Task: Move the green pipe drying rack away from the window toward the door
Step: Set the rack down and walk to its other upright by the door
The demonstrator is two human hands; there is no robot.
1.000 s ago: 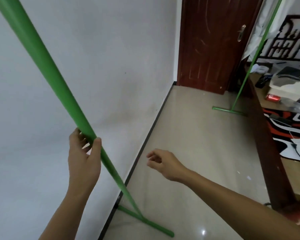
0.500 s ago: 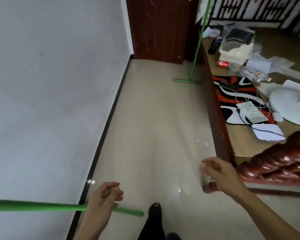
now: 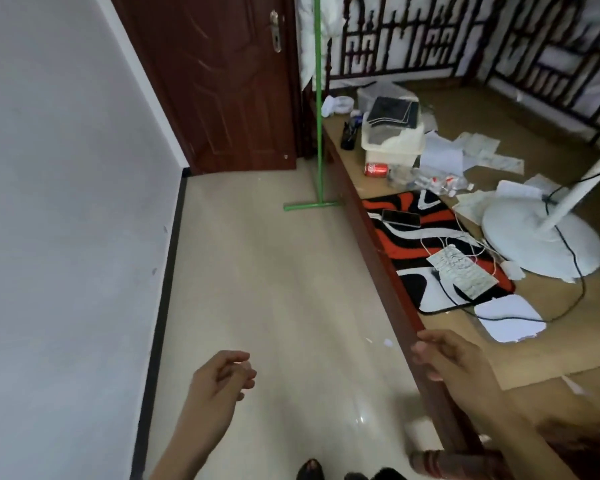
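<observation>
The far upright of the green pipe drying rack (image 3: 318, 109) stands with its foot bar on the tiled floor, close to the dark red door (image 3: 222, 81) and against the bed's side rail. The near upright is out of view. My left hand (image 3: 218, 379) hangs low over the floor, fingers loosely curled, holding nothing. My right hand (image 3: 454, 362) hovers at the wooden bed rail (image 3: 378, 244), fingers apart; whether it touches the rail is unclear.
A white wall (image 3: 66, 202) with a black skirting runs along the left. The bed board on the right carries a red-black-white mat (image 3: 426, 251), a phone, cables, papers, a fan base (image 3: 541, 237), a white box and a red can (image 3: 376, 169). My feet show at the bottom.
My left hand has let go of the near green pipe, which has left the view. The view has turned toward the door, and my right hand has moved to the bed rail.
</observation>
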